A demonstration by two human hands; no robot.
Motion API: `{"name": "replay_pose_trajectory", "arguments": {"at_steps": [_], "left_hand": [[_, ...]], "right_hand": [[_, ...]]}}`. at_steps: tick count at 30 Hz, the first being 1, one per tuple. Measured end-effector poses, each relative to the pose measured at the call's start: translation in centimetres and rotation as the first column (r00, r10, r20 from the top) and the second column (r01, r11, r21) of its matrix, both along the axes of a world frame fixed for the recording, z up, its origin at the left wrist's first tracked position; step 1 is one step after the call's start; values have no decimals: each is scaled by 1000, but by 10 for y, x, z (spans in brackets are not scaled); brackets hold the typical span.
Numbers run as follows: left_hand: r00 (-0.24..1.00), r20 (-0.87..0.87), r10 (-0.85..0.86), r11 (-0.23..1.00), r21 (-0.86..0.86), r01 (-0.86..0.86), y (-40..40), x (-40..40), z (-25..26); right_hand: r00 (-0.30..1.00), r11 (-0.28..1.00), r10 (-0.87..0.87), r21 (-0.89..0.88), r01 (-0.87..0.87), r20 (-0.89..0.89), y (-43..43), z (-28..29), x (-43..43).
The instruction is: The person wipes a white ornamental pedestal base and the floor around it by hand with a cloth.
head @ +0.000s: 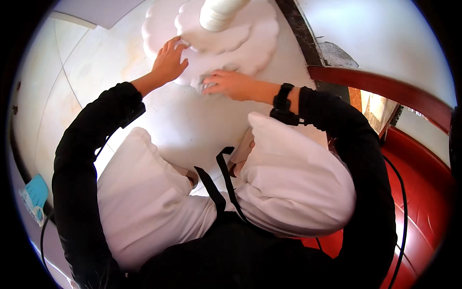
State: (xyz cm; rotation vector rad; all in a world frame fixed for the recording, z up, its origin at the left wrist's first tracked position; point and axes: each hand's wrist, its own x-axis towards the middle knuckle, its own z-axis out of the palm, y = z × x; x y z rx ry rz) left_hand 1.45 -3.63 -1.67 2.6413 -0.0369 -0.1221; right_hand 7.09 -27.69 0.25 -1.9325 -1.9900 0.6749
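Note:
A white scalloped base (267,39) in two tiers stands on the pale tiled floor, with a white round column (216,18) rising from it. My left hand (169,61) rests its fingertips at the edge of the upper tier, fingers apart and nothing visible held. Under the fingers of my right hand (231,83) is a crumpled greyish-white cloth (200,83), at the near edge of the lower tier. The palm hides part of the cloth.
Dark stone edging (301,32) and a reddish wooden rail (382,85) run along the right. A red leather-like seat (418,188) is at lower right. A blue object (38,189) in clear plastic lies far left. My knees flank the floor before me.

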Motion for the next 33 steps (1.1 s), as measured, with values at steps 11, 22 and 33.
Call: {"name": "replay_pose_trajectory", "arguments": {"at_steps": [11,22,33], "left_hand": [[992,25,-127,991,51,126,6,-12,0],[822,-484,-300,761,-641,-100,-43,-41,46],[683,-710,-172,498,-661,-561,-10,-29,71]], "right_hand": [[880,964,144,-265,-21,452,-80,2,6],[165,559,-828,-762,329,-536,-9,81,10],[396,663,-744,-670,334,-538,20,63,14]]}}
